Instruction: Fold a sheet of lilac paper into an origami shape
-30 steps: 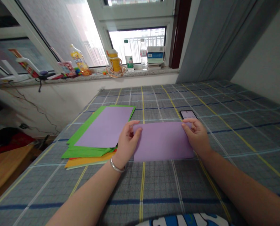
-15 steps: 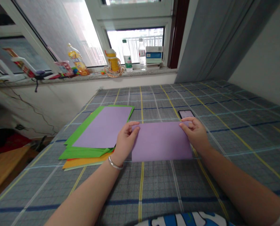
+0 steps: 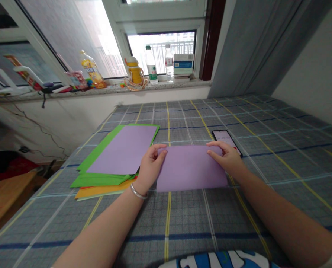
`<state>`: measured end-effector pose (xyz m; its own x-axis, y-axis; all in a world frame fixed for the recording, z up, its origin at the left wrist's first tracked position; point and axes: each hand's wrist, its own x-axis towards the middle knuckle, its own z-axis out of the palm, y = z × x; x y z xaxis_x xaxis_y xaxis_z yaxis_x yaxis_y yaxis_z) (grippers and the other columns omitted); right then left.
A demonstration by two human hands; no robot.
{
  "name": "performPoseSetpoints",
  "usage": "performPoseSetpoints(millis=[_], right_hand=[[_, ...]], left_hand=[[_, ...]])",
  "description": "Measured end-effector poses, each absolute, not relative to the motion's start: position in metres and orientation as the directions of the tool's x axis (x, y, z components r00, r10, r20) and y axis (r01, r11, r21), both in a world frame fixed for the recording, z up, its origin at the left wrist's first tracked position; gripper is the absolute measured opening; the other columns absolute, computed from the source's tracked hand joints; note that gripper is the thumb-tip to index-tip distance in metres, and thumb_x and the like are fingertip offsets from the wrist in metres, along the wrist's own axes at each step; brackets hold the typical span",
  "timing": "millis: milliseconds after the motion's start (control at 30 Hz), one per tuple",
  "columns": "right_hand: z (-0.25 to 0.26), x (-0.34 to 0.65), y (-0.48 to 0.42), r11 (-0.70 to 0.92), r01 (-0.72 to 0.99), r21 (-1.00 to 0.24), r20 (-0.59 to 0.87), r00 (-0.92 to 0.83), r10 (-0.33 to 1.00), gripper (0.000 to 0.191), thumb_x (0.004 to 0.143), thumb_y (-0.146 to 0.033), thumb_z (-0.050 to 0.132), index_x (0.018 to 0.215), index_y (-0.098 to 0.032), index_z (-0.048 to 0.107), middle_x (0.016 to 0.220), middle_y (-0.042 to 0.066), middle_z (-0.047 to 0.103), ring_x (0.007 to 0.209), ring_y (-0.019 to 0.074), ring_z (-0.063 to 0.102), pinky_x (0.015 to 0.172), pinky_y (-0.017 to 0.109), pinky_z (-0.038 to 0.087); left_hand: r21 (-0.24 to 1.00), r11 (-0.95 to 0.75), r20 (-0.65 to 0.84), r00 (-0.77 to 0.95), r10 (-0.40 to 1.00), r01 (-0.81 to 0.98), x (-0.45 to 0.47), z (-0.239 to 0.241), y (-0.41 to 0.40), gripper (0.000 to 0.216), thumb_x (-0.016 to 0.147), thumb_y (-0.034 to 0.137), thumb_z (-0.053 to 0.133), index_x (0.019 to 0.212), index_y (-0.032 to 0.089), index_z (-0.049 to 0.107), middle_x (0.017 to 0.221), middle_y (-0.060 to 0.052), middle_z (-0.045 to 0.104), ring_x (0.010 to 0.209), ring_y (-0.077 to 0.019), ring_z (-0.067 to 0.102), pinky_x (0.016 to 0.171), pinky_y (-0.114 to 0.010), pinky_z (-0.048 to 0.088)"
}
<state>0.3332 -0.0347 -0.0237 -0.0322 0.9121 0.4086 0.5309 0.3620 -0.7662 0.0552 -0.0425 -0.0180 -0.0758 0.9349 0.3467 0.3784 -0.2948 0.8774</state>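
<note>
A folded purple paper sheet lies on the plaid bed cover in front of me. My left hand pinches its upper left corner, thumb on top and fingers curled. My right hand rests on its upper right corner, fingers closed on the folded edge. A silver bangle sits on my left wrist. To the left lies a stack of coloured paper, purple on top, green and orange below.
A phone lies on the cover just behind my right hand. The windowsill at the back holds bottles, a yellow cup and a small box. A grey curtain hangs at the right. The bed's left edge drops to the floor.
My right hand has slid a little leftward along the paper's top edge, uncovering more of the phone. My left hand keeps its pinch; the paper stays in place.
</note>
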Motion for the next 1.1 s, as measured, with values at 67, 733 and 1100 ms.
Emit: performPoseSetpoints(millis=[67, 733, 1100], right_hand=[[-0.025, 0.333, -0.033, 0.306, 0.539, -0.785, 0.361, -0.004, 0.933, 0.027, 0.076, -0.035, 0.065, 0.099, -0.022, 0.071, 0.081, 0.003, 0.067, 0.065, 0.0163, 0.057, 0.058, 0.029, 0.043], [-0.036, 0.331, -0.02, 0.255, 0.307, -0.917, 0.319, 0.183, 0.93, 0.033, 0.067, -0.044, 0.071, 0.088, -0.019, 0.071, 0.06, -0.001, 0.059, 0.053, 0.013, 0.05, 0.049, 0.026, 0.038], [-0.049, 0.33, 0.0, 0.209, 0.518, -0.83, 0.286, 0.072, 0.956, 0.03, 0.071, -0.041, 0.067, 0.09, -0.018, 0.074, 0.062, 0.0, 0.062, 0.057, 0.0154, 0.054, 0.057, 0.029, 0.043]], left_hand=[[0.889, -0.281, 0.328, -0.075, 0.942, 0.362, 0.056, -0.019, -0.042, 0.024, 0.084, 0.03, 0.06, 0.104, 0.019, 0.065, 0.059, 0.006, 0.037, 0.052, -0.008, 0.035, 0.049, -0.019, 0.028], [0.939, -0.174, 0.212, -0.101, 0.972, 0.298, 0.047, -0.024, -0.029, 0.034, 0.074, 0.037, 0.067, 0.102, 0.018, 0.071, 0.054, 0.007, 0.039, 0.048, -0.0067, 0.032, 0.047, -0.019, 0.026], [0.905, -0.072, 0.108, -0.062, 0.992, 0.42, 0.034, -0.043, -0.006, 0.038, 0.072, 0.034, 0.065, 0.105, 0.015, 0.071, 0.065, 0.001, 0.061, 0.054, -0.0103, 0.049, 0.05, -0.02, 0.034]])
